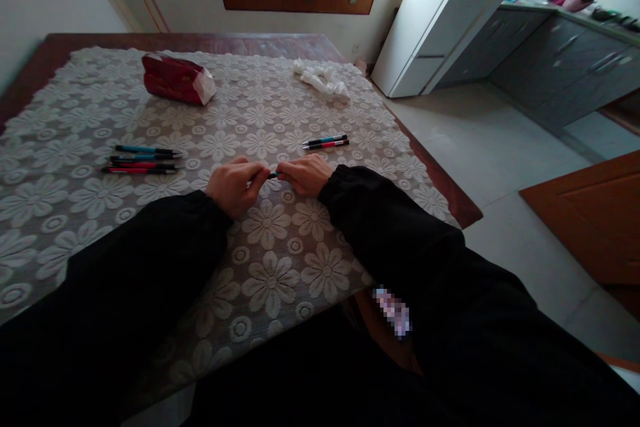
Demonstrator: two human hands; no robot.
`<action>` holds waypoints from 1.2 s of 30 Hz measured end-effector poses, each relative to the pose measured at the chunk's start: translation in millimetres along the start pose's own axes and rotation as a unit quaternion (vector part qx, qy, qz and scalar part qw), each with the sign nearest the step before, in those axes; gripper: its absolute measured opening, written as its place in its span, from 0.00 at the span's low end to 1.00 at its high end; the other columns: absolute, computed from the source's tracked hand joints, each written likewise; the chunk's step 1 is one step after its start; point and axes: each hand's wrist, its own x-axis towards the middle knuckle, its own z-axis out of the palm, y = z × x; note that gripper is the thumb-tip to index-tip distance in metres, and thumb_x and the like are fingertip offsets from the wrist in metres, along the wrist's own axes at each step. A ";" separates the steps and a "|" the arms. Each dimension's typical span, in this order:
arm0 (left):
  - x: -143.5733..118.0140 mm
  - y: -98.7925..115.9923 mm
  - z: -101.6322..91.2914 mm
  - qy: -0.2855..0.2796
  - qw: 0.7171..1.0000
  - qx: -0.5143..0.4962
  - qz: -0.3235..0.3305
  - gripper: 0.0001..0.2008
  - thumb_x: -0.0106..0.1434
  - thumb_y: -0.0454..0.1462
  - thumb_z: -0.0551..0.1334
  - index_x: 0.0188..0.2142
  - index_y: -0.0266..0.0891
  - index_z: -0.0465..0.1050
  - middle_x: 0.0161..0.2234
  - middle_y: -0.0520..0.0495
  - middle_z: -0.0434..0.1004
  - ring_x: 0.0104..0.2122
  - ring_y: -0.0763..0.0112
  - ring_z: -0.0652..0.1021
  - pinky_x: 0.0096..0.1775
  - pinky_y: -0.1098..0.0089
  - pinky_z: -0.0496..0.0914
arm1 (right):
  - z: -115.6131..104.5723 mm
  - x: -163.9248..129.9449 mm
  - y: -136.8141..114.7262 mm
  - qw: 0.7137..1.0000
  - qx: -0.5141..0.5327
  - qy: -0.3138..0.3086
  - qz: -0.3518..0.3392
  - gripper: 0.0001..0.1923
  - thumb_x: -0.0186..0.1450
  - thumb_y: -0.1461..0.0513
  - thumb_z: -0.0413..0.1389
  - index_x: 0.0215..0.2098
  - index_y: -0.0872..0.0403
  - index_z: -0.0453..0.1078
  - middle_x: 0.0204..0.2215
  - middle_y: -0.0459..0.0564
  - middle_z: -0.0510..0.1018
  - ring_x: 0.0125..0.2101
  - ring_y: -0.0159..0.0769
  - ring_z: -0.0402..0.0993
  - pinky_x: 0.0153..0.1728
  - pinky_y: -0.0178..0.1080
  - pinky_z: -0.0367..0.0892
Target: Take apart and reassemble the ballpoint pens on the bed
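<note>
We find both hands closed on one pen (273, 175) at table centre: left hand (234, 185), right hand (305, 174). Three pens (143, 159) lie left, two pens (325, 142) just beyond; red pack (176, 79) and crumpled tissue (321, 79) farther off, nothing obstructing.

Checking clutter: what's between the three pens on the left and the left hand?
Only bare lace tablecloth between the three pens and left hand, per head view.

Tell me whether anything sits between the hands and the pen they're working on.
Nothing visible does. The left hand and right hand both already grip the pen directly; the other pens lie apart on the lace tablecloth.
</note>
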 end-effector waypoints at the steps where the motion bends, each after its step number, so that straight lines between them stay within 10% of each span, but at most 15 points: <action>1: 0.3 0.1 -0.2 0.002 1.000 -0.006 -0.003 0.19 0.72 0.45 0.51 0.40 0.40 0.78 0.35 0.43 0.79 0.40 0.60 0.78 0.45 0.63 0.71 | 1.1 0.0 0.8 1.000 0.009 0.010 -0.007 0.17 0.76 0.55 0.44 0.47 0.53 0.72 0.38 0.51 0.81 0.32 0.36 0.72 0.30 0.39 0.47; 13: 0.8 -0.8 2.1 0.035 0.999 -0.028 -0.004 0.19 0.68 0.48 0.58 0.51 0.39 0.74 0.41 0.45 0.81 0.41 0.61 0.78 0.47 0.63 0.71 | 3.0 0.3 1.2 0.999 0.023 0.024 0.001 0.16 0.76 0.55 0.45 0.51 0.53 0.70 0.45 0.51 0.80 0.36 0.35 0.73 0.30 0.38 0.49; 36: 1.0 -7.6 8.0 0.023 1.000 0.002 -0.001 0.19 0.72 0.45 0.52 0.35 0.39 0.77 0.29 0.44 0.75 0.32 0.61 0.76 0.37 0.64 0.69 | 2.3 1.4 -0.4 0.998 0.026 0.055 -0.019 0.15 0.76 0.56 0.46 0.48 0.53 0.72 0.43 0.50 0.79 0.36 0.35 0.72 0.31 0.37 0.52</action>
